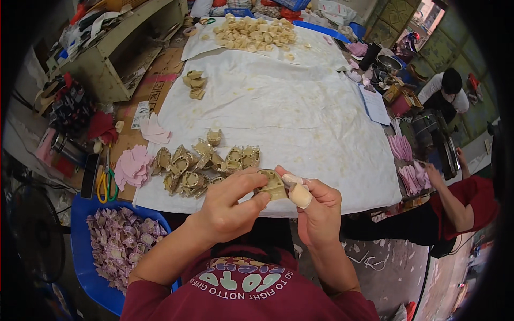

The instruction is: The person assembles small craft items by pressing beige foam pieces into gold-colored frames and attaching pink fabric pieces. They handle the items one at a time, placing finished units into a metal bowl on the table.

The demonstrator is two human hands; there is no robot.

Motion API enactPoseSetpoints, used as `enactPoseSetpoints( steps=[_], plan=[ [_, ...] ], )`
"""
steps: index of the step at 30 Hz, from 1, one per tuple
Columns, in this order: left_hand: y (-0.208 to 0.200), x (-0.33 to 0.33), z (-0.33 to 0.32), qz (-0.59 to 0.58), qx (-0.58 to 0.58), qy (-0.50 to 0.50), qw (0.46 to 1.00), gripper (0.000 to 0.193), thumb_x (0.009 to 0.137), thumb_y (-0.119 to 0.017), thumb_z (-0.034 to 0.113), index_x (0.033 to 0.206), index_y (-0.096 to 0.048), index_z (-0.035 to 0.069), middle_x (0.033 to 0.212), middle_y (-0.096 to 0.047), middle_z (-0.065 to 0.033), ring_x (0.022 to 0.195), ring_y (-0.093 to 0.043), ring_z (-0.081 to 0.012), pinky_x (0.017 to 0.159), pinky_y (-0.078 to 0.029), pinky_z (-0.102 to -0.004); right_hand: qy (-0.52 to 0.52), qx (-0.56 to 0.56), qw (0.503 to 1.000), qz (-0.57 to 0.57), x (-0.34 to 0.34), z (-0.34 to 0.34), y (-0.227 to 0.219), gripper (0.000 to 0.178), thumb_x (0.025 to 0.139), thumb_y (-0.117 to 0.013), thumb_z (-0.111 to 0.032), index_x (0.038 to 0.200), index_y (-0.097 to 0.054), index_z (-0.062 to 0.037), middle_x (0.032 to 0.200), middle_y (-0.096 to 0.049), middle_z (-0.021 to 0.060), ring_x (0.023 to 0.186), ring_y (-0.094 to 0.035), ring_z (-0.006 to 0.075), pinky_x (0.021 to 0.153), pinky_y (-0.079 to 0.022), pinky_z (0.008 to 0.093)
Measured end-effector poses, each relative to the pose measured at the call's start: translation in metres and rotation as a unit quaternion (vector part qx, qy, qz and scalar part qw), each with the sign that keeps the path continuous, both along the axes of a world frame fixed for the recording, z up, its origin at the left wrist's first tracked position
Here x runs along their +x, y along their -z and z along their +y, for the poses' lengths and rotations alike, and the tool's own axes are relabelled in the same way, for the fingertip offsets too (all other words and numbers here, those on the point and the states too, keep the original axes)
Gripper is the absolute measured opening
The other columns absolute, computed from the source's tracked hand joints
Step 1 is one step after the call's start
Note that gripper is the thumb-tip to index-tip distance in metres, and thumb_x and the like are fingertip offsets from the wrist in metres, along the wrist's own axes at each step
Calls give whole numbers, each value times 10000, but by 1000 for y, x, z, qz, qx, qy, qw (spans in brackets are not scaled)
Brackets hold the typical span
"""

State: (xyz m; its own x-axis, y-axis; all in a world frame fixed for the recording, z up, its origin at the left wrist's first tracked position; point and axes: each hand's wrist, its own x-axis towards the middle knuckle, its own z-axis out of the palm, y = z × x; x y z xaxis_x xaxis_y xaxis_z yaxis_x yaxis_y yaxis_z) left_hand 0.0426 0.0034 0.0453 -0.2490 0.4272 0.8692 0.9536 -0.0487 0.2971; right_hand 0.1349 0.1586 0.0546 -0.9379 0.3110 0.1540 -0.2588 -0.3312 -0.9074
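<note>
My left hand [234, 206] pinches a small olive-beige shoe heel [274, 187] between thumb and fingers, its holed top face showing. My right hand [319, 206], its thumb and a finger wrapped in pale coverings, closes on the heel's right edge; whether a thin strip lies between those fingers I cannot make out. Just beyond my left hand, several heels with glittery gold sides [191, 179] lie in a loose cluster on the white cloth [300, 123]. Left of them is a stack of pink fabric pieces [134, 166].
At my left stands a blue tub [80, 224] of glittery purplish heels [123, 241]. Scissors [107, 184] lie at the table's left edge. Plain beige heels [254, 33] are heaped at the far end, with a few [195, 83] nearer left. A co-worker's arm [455, 200] reaches over pink strips at right.
</note>
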Motion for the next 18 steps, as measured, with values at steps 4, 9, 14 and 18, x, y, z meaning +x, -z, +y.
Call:
enactPoseSetpoints(
  steps=[4, 9, 14, 18],
  plan=[
    [5, -2, 2, -16, -4, -38, 999, 221, 649, -660, -88, 848, -598, -14, 900, -625, -176, 757, -660, -327, 624, -551, -362, 14, 58, 998, -7, -4, -7, 9, 275, 891, -567, 5, 1153, -607, 79, 1189, -614, 209, 1078, -594, 178, 939, -454, 305],
    [11, 2, 11, -106, 3, -70, 992, 254, 685, -651, -136, 886, -566, -7, 907, -637, -199, 724, -651, -310, 589, -518, -338, 76, 187, 979, 3, -11, -22, 15, 313, 894, -553, 36, 1203, -563, 87, 1206, -609, 168, 1081, -587, 162, 922, -467, 284],
    [13, -3, 12, -168, 50, -49, 983, 259, 711, -645, -131, 916, -618, 26, 985, -626, -165, 757, -655, -270, 612, -522, -309, 66, 141, 986, 66, -20, -17, 30, 308, 870, -564, 79, 1177, -538, 85, 1223, -595, 177, 1073, -600, 194, 891, -494, 288],
    [6, -4, 8, -192, 37, -40, 980, 261, 732, -661, -121, 934, -602, 33, 1041, -609, -171, 829, -638, -241, 678, -523, -291, 72, 256, 960, 83, -19, -11, 29, 320, 862, -581, 77, 1176, -538, 34, 1203, -606, 182, 1044, -613, 177, 848, -514, 276]
  ],
)
